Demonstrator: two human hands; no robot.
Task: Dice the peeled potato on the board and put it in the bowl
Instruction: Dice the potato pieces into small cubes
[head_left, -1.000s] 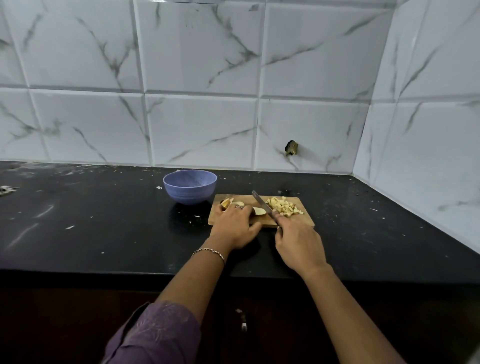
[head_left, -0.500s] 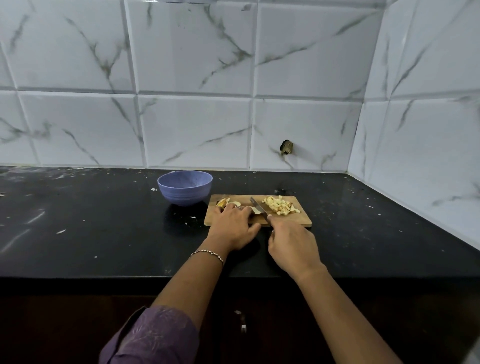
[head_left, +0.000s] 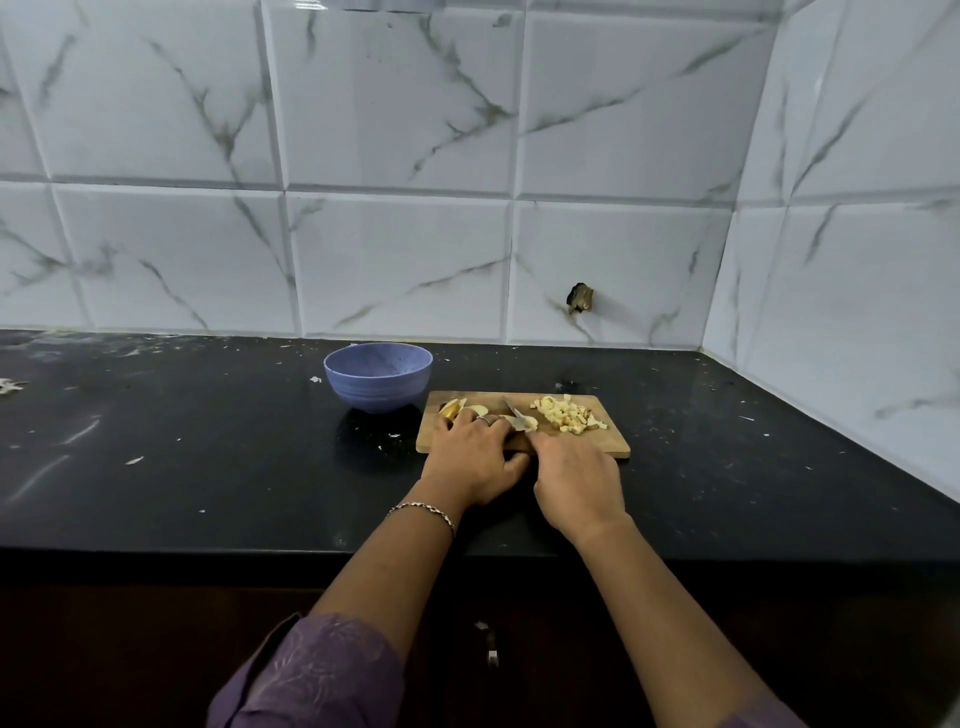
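on the board (head_left: 597, 446), the left hand (head_left: 470, 457) is pinning potato slices (head_left: 522, 422) with curled fingers while the right hand (head_left: 576, 480) is gripping the knife (head_left: 514, 408) (blade slanting over them). diced pieces (head_left: 566, 413) are lying further right; the bowl (head_left: 378, 376) is sitting just left.

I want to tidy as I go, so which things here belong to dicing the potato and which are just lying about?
Job: board, knife in the right hand, potato slices under the left hand, diced potato, bowl.
Lying about: white scraps on the counter, dark lump on the wall tile.
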